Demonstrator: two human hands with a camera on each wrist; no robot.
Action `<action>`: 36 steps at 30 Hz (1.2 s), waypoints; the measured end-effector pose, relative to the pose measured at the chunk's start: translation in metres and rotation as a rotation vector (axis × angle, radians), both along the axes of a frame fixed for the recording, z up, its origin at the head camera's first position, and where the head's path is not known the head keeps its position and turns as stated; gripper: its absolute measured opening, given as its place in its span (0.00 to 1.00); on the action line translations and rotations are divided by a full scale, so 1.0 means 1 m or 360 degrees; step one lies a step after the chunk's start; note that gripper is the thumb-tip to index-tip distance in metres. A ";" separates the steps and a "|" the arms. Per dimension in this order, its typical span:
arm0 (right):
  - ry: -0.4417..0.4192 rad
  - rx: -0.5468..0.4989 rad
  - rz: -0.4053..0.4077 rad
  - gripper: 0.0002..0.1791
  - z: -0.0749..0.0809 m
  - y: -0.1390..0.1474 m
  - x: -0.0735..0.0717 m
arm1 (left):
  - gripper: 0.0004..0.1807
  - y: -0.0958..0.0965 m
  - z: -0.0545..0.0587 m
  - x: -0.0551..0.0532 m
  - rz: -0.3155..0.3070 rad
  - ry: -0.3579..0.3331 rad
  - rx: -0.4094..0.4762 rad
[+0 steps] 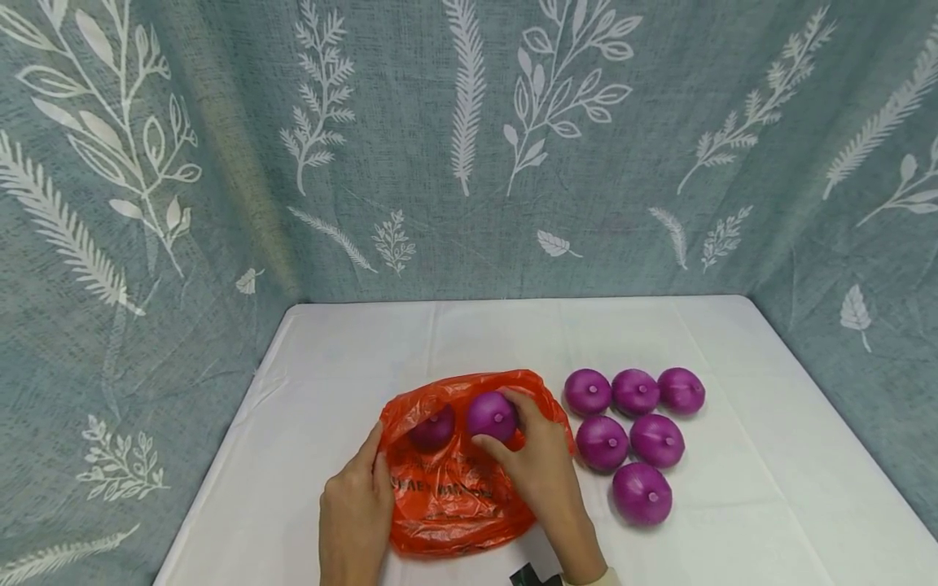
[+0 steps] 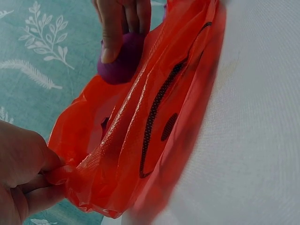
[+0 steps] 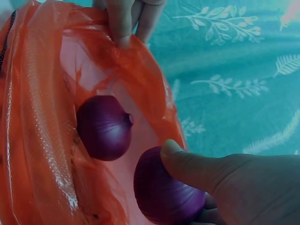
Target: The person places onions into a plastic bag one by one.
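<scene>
A red plastic bag (image 1: pixel 440 521) with dark print lies on the white table, its mouth held apart. My left hand (image 1: pixel 357 505) pinches the left edge of the bag's mouth between thumb and fingers, as the left wrist view (image 2: pixel 28 173) also shows. In my right hand (image 1: pixel 542 460) is a purple onion (image 1: pixel 489 417), gripped between thumb and fingers at the bag's opening. Another onion (image 3: pixel 105 127) sits inside the bag, to the left of the held one; the bag's rim partly covers it in the head view.
Right of the bag, several purple onions (image 1: pixel 636 392) stand grouped in rows on the white table (image 1: pixel 733 488). A teal curtain (image 1: pixel 410 146) with white leaf prints closes off the back and both sides.
</scene>
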State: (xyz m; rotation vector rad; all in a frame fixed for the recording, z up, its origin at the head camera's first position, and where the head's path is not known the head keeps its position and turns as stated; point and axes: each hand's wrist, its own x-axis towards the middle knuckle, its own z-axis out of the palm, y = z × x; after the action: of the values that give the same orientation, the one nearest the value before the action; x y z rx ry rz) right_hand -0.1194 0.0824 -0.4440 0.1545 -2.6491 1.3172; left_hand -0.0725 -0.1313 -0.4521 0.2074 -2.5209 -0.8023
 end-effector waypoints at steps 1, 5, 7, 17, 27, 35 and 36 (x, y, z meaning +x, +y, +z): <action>-0.0008 0.0000 0.0003 0.42 0.000 -0.001 0.000 | 0.24 0.000 0.000 0.000 0.0002 0.0000 0.0001; -0.0021 0.0039 -0.0003 0.43 -0.003 -0.003 -0.001 | 0.23 -0.001 -0.002 0.000 -0.0003 0.0012 -0.0003; -0.0025 0.0061 -0.0010 0.43 -0.003 -0.004 -0.001 | 0.23 -0.002 -0.002 0.000 -0.0002 0.0019 -0.0007; -0.0008 0.0109 -0.0033 0.42 -0.008 -0.009 -0.005 | 0.22 -0.003 -0.002 0.001 -0.0024 0.0059 0.0006; -0.0018 0.0148 -0.0021 0.39 -0.017 -0.015 -0.011 | 0.23 -0.003 -0.001 0.002 -0.0046 0.0051 0.0009; 0.0008 0.0147 -0.0027 0.38 -0.023 -0.018 -0.013 | 0.23 -0.003 0.000 0.001 -0.0072 0.0076 -0.0003; 0.0012 0.0148 -0.0027 0.39 -0.023 -0.018 -0.014 | 0.23 -0.003 0.000 0.001 -0.0073 0.0081 -0.0002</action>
State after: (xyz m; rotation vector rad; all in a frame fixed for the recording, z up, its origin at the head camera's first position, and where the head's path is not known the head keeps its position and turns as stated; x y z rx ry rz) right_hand -0.1332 0.0644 -0.4674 0.1492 -2.7005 1.1863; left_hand -0.0718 -0.1341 -0.4524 0.1273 -2.4862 -0.8133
